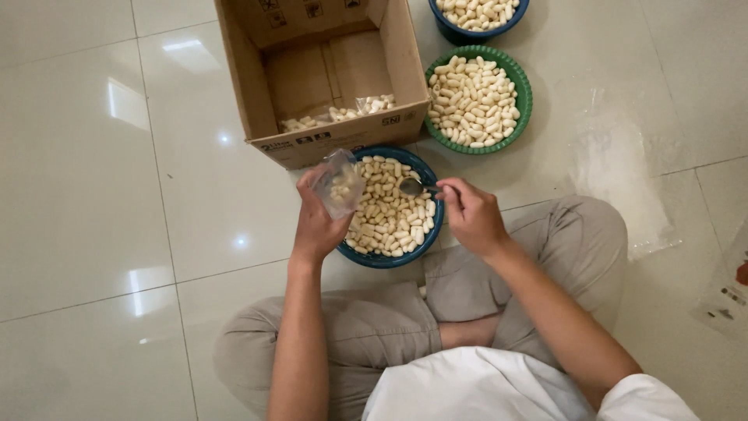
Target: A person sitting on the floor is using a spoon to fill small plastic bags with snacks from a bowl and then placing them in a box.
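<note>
My left hand [315, 222] holds up a small clear plastic bag [340, 184] with a few pale oblong pieces inside, over the left rim of a blue basket [431, 238]. That basket is full of the same cream-coloured pieces [389, 214]. My right hand [470, 214] grips a metal spoon [411, 186], its bowl hovering above the pieces near the basket's far edge. I sit cross-legged on the tiled floor behind the basket.
An open cardboard box [327, 132] with some filled bags at its bottom stands just beyond the blue basket. A green basket [524, 93] and another blue one [452, 31], both full, lie at the back right. A plastic sheet [623, 187] lies on the floor to the right.
</note>
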